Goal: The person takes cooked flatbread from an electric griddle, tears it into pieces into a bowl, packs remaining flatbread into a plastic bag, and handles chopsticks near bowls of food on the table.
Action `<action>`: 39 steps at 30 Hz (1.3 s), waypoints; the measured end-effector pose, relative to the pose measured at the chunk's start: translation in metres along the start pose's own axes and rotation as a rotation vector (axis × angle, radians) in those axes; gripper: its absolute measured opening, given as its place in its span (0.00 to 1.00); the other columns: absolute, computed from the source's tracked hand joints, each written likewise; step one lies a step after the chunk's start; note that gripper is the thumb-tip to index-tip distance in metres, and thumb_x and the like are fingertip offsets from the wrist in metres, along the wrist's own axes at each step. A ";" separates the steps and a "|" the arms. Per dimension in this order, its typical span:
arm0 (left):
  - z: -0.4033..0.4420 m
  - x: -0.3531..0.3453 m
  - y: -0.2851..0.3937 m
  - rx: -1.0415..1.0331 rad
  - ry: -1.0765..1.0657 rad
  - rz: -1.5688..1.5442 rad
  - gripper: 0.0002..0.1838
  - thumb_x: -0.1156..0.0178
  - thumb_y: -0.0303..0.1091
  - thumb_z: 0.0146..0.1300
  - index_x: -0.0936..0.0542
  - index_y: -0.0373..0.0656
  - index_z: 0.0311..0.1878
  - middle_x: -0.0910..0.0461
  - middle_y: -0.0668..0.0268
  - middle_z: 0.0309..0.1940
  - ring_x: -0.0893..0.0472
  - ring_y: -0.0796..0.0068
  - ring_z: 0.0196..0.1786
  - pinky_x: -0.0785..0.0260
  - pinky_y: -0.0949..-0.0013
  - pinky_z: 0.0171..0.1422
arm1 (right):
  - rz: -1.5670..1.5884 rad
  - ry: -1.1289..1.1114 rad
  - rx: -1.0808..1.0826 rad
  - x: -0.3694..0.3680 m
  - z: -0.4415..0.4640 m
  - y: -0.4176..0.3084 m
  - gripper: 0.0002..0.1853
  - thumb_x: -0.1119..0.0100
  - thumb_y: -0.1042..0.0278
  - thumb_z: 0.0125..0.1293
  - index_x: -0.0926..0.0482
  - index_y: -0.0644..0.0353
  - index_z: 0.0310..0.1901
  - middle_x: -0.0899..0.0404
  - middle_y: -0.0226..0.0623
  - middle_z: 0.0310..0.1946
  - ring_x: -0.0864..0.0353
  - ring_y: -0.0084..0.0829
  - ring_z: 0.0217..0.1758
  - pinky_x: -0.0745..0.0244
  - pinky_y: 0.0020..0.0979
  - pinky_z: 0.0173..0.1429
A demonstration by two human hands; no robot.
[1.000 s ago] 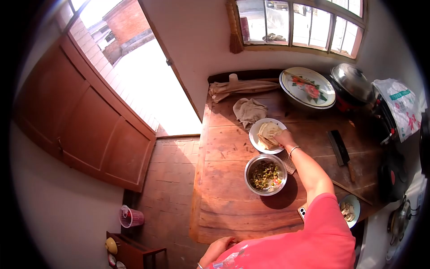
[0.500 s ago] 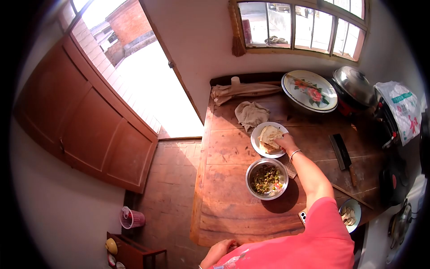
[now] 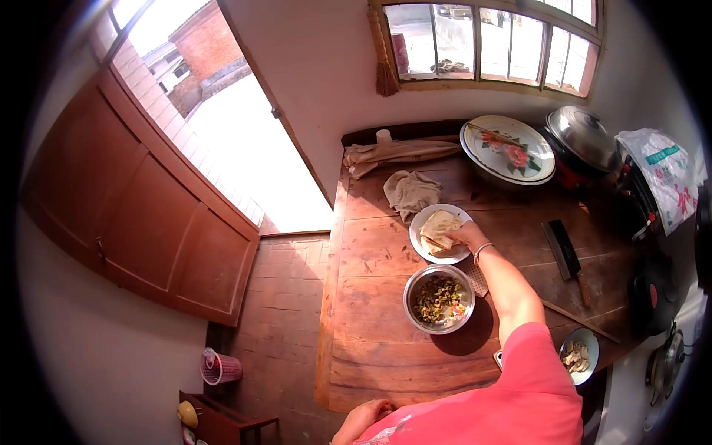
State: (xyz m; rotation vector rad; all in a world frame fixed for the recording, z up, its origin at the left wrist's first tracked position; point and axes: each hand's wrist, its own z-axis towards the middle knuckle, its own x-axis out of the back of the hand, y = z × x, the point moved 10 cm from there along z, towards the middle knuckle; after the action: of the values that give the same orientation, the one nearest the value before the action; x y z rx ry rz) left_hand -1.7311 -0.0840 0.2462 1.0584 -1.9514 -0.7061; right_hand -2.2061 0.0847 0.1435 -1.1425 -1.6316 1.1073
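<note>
On a white plate (image 3: 420, 248) lie folded pieces of thin flatbread (image 3: 439, 224). My right hand (image 3: 467, 236) reaches over the plate's right rim, its fingers closed on the edge of the flatbread; the fingertips are partly hidden. Just in front of the plate stands a metal bowl (image 3: 409, 311) holding a chopped green and brown filling (image 3: 439, 298). Low in the view, at the table's front edge, my left hand (image 3: 367, 417) is curled loosely, with nothing visible in it.
The wooden table (image 3: 371, 311) also carries a crumpled cloth (image 3: 412, 194), a flowered enamel lid (image 3: 512, 152), a lidded pot (image 3: 582, 137), a cleaver (image 3: 561, 251), a thin rolling stick (image 3: 582, 321) and a small bowl of pale pieces (image 3: 578, 356). A pink bin (image 3: 221, 367) stands on the floor.
My right hand has shifted slightly on the plate, and the flatbread under it now lies flatter and more squarely folded. My left hand stays at the table's edge. The view has moved slightly.
</note>
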 end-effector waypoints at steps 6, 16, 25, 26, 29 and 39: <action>0.005 -0.001 -0.014 -0.081 0.034 0.148 0.15 0.48 0.31 0.58 0.25 0.36 0.47 0.21 0.55 0.40 0.21 0.62 0.45 0.31 0.70 0.49 | 0.275 -0.099 0.095 -0.017 -0.012 -0.023 0.18 0.29 0.75 0.44 0.21 0.74 0.38 0.18 0.39 0.32 0.18 0.28 0.31 0.23 0.27 0.36; 0.009 -0.007 -0.028 -0.082 -0.001 0.191 0.16 0.51 0.29 0.60 0.27 0.34 0.51 0.21 0.57 0.44 0.21 0.67 0.45 0.31 0.73 0.51 | 0.351 -0.160 0.072 -0.029 -0.032 -0.040 0.16 0.34 0.75 0.48 0.23 0.71 0.40 0.19 0.41 0.33 0.18 0.30 0.31 0.23 0.28 0.37; 0.011 -0.012 -0.037 -0.025 -0.043 0.074 0.14 0.50 0.28 0.61 0.26 0.34 0.48 0.21 0.57 0.41 0.21 0.68 0.43 0.31 0.73 0.49 | 0.130 0.114 0.070 -0.015 -0.007 -0.022 0.27 0.30 0.70 0.40 0.29 0.72 0.42 0.21 0.43 0.36 0.20 0.30 0.36 0.24 0.29 0.40; 0.011 -0.013 -0.037 -0.023 -0.048 0.073 0.14 0.50 0.28 0.61 0.26 0.34 0.48 0.21 0.57 0.41 0.21 0.68 0.43 0.31 0.73 0.49 | 0.096 0.153 0.121 -0.009 -0.009 -0.029 0.27 0.30 0.69 0.39 0.29 0.73 0.41 0.22 0.43 0.36 0.21 0.29 0.38 0.25 0.28 0.41; 0.009 -0.005 -0.028 -0.119 0.044 0.079 0.12 0.46 0.39 0.61 0.24 0.40 0.42 0.21 0.55 0.34 0.21 0.56 0.40 0.30 0.63 0.42 | 0.079 0.244 0.197 0.014 -0.017 -0.060 0.24 0.32 0.76 0.45 0.30 0.69 0.46 0.24 0.39 0.40 0.24 0.26 0.41 0.27 0.26 0.45; 0.018 -0.005 -0.041 -0.134 0.084 0.162 0.15 0.43 0.40 0.58 0.24 0.40 0.43 0.21 0.55 0.35 0.21 0.55 0.39 0.28 0.61 0.41 | -0.209 0.453 0.454 0.074 -0.053 -0.138 0.24 0.31 0.71 0.46 0.31 0.68 0.44 0.23 0.39 0.38 0.24 0.24 0.41 0.27 0.26 0.47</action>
State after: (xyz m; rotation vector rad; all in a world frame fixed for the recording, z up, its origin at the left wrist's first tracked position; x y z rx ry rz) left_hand -1.7271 -0.0976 0.2040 0.8254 -1.8657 -0.6814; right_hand -2.2043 0.1388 0.2994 -0.8244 -1.0510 0.9343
